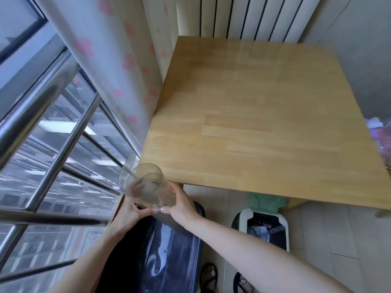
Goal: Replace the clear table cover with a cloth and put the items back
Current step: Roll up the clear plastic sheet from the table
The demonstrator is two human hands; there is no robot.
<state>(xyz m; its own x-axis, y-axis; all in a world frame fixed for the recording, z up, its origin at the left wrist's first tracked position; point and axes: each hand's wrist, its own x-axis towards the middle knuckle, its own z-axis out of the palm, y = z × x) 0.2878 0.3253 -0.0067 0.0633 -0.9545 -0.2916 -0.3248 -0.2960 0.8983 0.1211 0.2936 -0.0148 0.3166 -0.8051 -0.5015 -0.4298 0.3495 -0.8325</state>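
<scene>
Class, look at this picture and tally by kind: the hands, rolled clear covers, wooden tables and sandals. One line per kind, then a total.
Hands: 2, the left hand and the right hand, both holding the roll
Rolled clear cover: 1
Wooden table: 1
Sandals: 2
Total: 6
</scene>
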